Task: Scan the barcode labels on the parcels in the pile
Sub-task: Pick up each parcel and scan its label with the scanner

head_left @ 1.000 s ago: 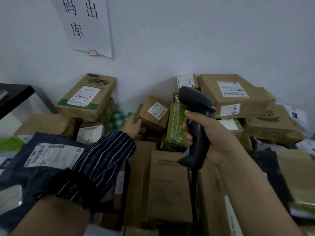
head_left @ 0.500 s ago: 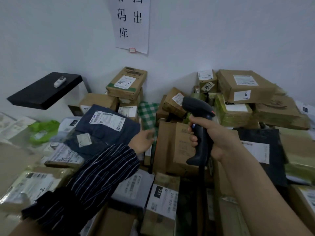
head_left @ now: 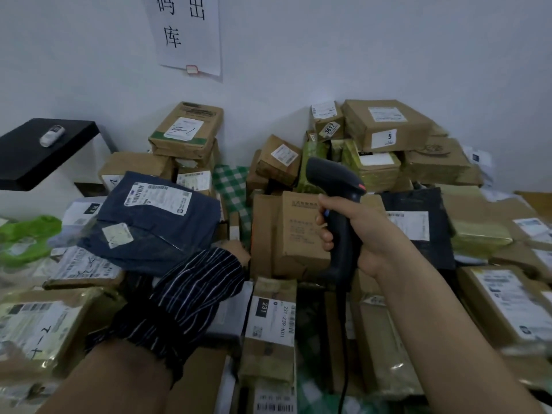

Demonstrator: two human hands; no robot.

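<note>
Dozens of sealed parcels fill the frame from the wall to the bottom edge: brown cardboard boxes, green-wrapped packets, dark mailer bags and paper-labelled pouches, none open, so their contents cannot be seen. The right hand, centre right, grips the handle of a black barcode scanner, fingers curled round the front of the grip and the head pointing toward the upper left. Just behind it a plain cardboard box stands upright in the middle of the pile. The left hand reaches in beyond a striped sleeve cover. Only a sliver of it shows beside that box's lower left corner, and how its fingers lie cannot be told. Left of it lies a navy mailer bag with its white barcode label face up. Below centre sits a narrow box with a label marked 231. At the upper left, a small white device rests on a black shelf. A paper sign hangs on the wall at the top. Compared with half a second ago, the left hand, then showing an open palm near the green checked parcel, has sunk lower behind the cuff, while the scanner keeps the same grip and place.
</note>
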